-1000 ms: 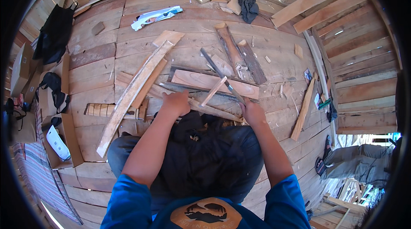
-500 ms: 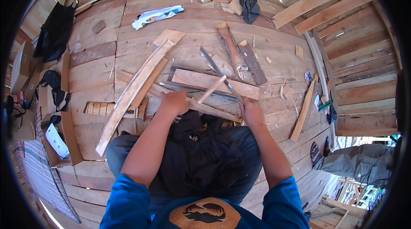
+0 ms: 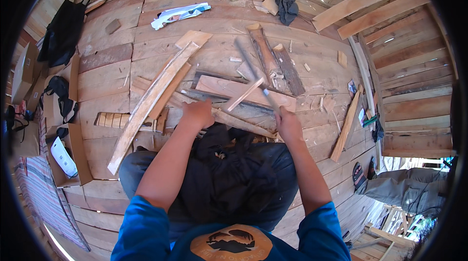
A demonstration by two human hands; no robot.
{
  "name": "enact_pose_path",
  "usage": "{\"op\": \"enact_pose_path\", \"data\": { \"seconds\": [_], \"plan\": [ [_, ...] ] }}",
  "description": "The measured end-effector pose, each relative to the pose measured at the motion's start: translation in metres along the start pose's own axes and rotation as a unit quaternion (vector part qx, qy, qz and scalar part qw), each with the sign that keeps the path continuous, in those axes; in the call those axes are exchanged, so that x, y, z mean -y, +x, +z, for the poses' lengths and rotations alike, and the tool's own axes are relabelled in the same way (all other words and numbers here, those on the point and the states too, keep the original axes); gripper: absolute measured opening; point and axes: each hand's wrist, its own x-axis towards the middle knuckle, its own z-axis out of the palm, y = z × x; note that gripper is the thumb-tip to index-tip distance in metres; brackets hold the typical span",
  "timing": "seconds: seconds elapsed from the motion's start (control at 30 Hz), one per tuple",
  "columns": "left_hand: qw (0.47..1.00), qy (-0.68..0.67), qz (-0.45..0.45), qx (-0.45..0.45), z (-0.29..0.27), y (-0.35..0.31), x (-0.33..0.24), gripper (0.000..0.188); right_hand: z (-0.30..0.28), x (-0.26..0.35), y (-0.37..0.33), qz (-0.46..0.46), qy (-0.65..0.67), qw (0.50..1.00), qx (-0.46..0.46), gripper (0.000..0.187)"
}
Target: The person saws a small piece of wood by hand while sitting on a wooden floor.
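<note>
1. Plank floor (image 3: 229,17): supports the surrounding timber and wood chips.
2. Dark cloth (image 3: 229,173): bunched across the person's lap, just behind the work area.
3. Long pale board (image 3: 155,106): lies at a slant to the left of the left hand, apart from it, over other pieces of wood.
4. Flat board (image 3: 224,88): lies beyond the hands, reddish face upward, dark along its far edge.
5. Narrow wooden strip (image 3: 243,123): runs from beyond the left hand toward the right, ending near the lap.
6. Long-bladed tool (image 3: 249,63): extends forward from the right hand, slanting to the left above the flat board; blade slightly blurred.
7. Right hand (image 3: 288,125): fingers closed around the near end of the tool — no visible gap.
8. Left hand (image 3: 197,114): fingers curled, placed at the strip. Their undersides are hidden — grip or mere contact cannot be determined.
9. Short stick (image 3: 243,96): slants across the flat board; its upper end meets the blade in view. Actual contact cannot be confirmed.
</note>
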Motion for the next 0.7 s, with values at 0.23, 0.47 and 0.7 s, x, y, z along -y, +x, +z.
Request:
{"op": "enact_pose_path", "data": {
  "seconds": [0.23, 0.47, 0.7],
  "plan": [
    [1.0, -0.013, -0.001, -0.016, 0.005, 0.008, 0.003, 0.057, 0.005, -0.005, 0.002, -0.01, -0.024, 0.999, 0.029, 0.03],
    [1.0, -0.005, -0.011, 0.005, -0.001, 0.003, 0.002, 0.061, -0.017, 0.02, 0.001, 0.02, 0.015, 0.999, -0.024, 0.027],
    [1.0, 0.005, -0.013, 0.002, 0.003, 0.006, 0.004, 0.056, 0.006, 0.004, 0.002, -0.03, -0.036, 0.999, 0.023, 0.028]
  ]
}}
